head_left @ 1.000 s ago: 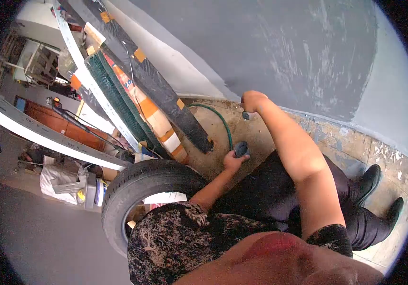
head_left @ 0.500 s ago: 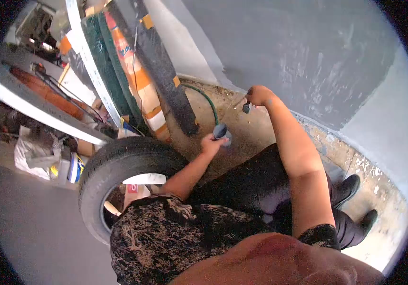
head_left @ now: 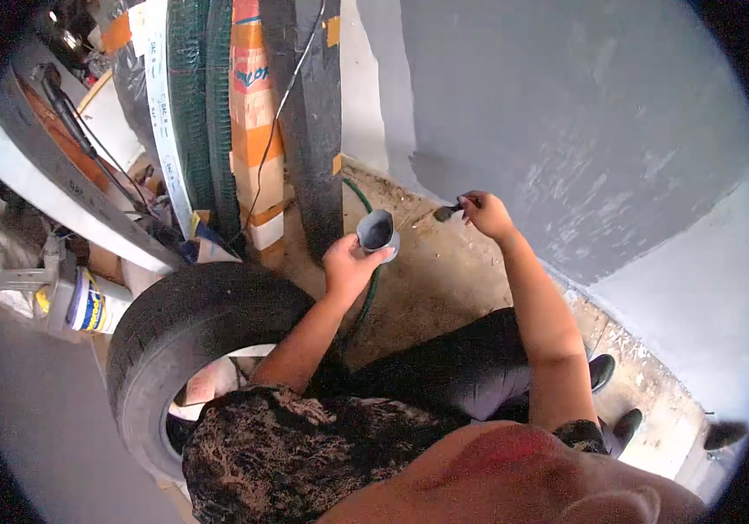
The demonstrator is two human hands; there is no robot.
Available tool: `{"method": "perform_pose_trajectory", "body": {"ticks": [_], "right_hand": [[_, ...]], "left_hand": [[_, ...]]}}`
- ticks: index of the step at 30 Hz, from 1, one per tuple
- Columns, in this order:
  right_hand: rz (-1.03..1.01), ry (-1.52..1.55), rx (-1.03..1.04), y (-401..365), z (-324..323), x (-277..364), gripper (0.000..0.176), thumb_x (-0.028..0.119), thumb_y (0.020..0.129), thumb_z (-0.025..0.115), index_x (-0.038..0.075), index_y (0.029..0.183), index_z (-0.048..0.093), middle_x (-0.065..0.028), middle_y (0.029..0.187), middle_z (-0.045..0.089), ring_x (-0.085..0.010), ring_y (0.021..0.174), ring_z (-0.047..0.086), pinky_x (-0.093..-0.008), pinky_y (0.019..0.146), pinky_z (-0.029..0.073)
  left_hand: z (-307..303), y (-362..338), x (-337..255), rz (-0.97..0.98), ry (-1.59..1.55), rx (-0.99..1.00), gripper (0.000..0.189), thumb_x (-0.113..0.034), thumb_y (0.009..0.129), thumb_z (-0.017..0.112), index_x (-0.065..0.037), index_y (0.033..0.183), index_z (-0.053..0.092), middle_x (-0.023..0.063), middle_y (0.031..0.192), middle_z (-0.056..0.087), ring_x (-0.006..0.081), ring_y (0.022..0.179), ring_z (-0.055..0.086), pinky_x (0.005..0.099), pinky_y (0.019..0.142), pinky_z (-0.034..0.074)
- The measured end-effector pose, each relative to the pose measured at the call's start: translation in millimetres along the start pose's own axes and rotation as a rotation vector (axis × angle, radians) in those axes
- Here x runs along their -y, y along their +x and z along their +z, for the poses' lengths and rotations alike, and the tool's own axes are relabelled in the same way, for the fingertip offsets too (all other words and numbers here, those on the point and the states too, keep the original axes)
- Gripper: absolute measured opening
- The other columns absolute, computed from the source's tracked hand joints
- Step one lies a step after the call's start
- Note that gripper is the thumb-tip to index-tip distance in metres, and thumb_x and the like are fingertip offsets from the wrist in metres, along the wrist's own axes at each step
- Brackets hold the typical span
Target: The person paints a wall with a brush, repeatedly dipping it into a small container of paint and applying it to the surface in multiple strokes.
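Observation:
My left hand (head_left: 348,265) is wrapped round a small grey paint cup (head_left: 377,229), tilted so that its dark inside shows. In my right hand (head_left: 487,216) is a small paintbrush (head_left: 446,212), its dark grey bristles pointing left toward the cup but apart from it. The wall (head_left: 523,96) beside my right hand carries a patch of darker grey paint with lighter streaks low down. Below both hands lies the stained concrete floor (head_left: 444,271).
A tyre (head_left: 209,301) stands close by my left arm. Long wrapped rolls and a taped cardboard box (head_left: 257,131) lean upright beyond it. A green hose (head_left: 373,293) runs along the floor. A white paint bucket (head_left: 95,301) sits at the far left; shoes (head_left: 601,373) show at right.
My left hand has moved left and turned the cup so that more of its inside shows. My right hand has lowered slightly, and the brush now points left instead of down.

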State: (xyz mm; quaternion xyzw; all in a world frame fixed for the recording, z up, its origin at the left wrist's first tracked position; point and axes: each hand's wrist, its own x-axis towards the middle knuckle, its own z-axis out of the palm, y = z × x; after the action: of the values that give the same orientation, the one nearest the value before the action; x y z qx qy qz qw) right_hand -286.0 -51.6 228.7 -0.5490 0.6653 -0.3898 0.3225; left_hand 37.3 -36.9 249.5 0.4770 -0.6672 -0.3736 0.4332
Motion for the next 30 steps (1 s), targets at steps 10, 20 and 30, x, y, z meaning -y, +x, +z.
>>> {"method": "perform_pose_trajectory", "body": {"ticks": [10, 20, 30], "right_hand": [[-0.703, -0.191, -0.583, 40.8, -50.8, 189.7, 0.015, 0.018, 0.095, 0.061, 0.004, 0.098, 0.065, -0.0082, 0.071, 0.063, -0.0201, 0.063, 0.062, -0.0319, 0.063, 0.048], [-1.409, -1.451, -0.928, 100.4, -158.2, 394.9, 0.035, 0.017, 0.088, 0.059, 0.016, 0.123, 0.059, -0.0020, 0.092, 0.061, -0.0202, 0.088, 0.062, -0.0377, 0.079, 0.047], [-1.084, -1.689, -0.893, 130.8, -200.7, 453.9, 0.037, 0.015, 0.094, 0.048, 0.014, 0.131, 0.054, -0.0108, 0.109, 0.065, -0.0295, 0.105, 0.062, -0.0441, 0.091, 0.047]], "left_hand": [[-7.5, -9.9, -34.4, 0.054, 0.052, -0.115, 0.044, -0.032, 0.067, 0.087, -0.001, 0.093, 0.069, 0.0155, 0.086, 0.070, 0.0308, 0.080, 0.069, 0.0402, 0.071, 0.053], [-12.0, -22.5, -20.0, 0.088, -0.003, -0.072, 0.037, -0.027, 0.067, 0.086, -0.002, 0.084, 0.065, 0.0145, 0.078, 0.065, 0.0325, 0.073, 0.065, 0.0425, 0.065, 0.051], [-27.0, -35.9, -25.9, 0.077, -0.035, -0.054, 0.042, -0.031, 0.068, 0.086, -0.002, 0.090, 0.065, 0.0160, 0.083, 0.065, 0.0331, 0.080, 0.065, 0.0426, 0.070, 0.051]]}}
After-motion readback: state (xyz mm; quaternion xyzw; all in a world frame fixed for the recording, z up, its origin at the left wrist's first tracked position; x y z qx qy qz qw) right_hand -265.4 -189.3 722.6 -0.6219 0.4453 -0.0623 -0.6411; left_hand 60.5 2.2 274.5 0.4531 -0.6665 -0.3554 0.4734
